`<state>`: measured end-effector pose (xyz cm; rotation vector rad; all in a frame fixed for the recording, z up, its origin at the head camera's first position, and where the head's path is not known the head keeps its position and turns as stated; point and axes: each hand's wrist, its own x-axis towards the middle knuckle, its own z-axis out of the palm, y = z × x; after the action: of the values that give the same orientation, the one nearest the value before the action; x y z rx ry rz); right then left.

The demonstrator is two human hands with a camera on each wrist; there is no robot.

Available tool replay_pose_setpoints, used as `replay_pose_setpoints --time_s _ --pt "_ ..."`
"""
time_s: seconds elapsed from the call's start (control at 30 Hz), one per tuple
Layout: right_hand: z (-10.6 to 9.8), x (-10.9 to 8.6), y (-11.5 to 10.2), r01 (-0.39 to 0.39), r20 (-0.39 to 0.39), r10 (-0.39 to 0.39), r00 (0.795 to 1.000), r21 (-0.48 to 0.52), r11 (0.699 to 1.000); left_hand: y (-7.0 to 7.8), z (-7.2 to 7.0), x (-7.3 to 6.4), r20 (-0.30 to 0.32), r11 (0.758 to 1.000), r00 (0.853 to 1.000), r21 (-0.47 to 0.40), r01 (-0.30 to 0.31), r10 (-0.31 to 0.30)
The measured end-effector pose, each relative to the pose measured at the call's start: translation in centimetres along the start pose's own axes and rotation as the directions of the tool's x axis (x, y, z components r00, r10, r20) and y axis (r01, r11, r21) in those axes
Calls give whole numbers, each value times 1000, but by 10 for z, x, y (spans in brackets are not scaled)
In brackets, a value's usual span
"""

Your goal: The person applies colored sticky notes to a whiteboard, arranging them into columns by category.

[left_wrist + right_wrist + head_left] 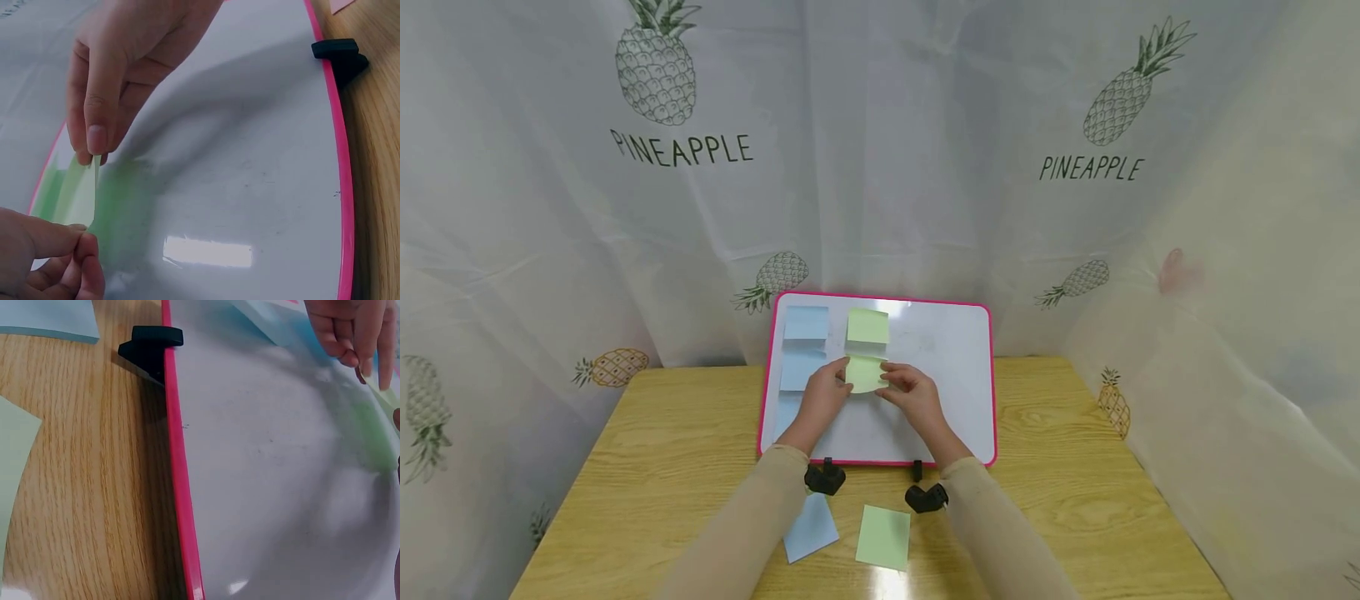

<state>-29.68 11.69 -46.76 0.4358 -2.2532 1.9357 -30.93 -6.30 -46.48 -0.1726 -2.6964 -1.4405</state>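
A pale green sticky note (866, 374) is pinched at its left edge by my left hand (823, 400) and at its right edge by my right hand (919, 398). In the left wrist view the note (84, 194) bows between the fingertips, close to the whiteboard (250, 169). Whether its back touches the board cannot be told. Right above it on the board hangs another green sticky note (868, 326). Blue sticky notes (806, 323) form a column along the board's left side, the lowest partly behind my left hand.
The pink-rimmed whiteboard leans near a pineapple-print curtain (895, 167). Black feet (917, 472) stick out at its lower edge. On the wooden table (1075, 500) lie a blue sticky pad (812, 530) and a green pad (883, 537), between my forearms. A pink paper corner (340, 5) shows too.
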Motion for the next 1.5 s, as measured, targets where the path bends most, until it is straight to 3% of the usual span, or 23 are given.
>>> replay_pose_setpoints --time_s 0.2,0.43,0.67,0.9,1.03,1.13,1.27,1.37,1.5 --pt "-1 5 5 16 32 -15 999 -15 1000 -1 3 6 -17 996 1000 84 -10 11" --pt "0 15 38 -12 -8 12 1000 -51 999 -4 4 11 -5 995 1000 103 -9 10" --pt "1 16 37 18 -1 -18 1000 -122 992 -7 6 16 -13 992 1000 124 -23 25" --pt "-1 18 35 7 41 7 999 -325 946 -2 6 14 6 980 1000 197 -8 7" --pt "-2 20 35 70 78 -42 996 -403 912 -2 7 10 2 963 999 266 -34 35" --pt "-3 21 36 143 113 -102 988 -457 878 -1 7 7 0 925 995 368 -90 97" --pt "-3 23 39 213 152 -157 976 -509 834 -2 9 3 2 851 980 496 -174 199" --pt "-3 25 40 247 180 -177 968 -542 804 -4 10 3 4 778 956 580 -240 292" --pt "-5 27 44 304 229 -207 951 -584 752 -11 12 4 19 661 922 692 -290 386"
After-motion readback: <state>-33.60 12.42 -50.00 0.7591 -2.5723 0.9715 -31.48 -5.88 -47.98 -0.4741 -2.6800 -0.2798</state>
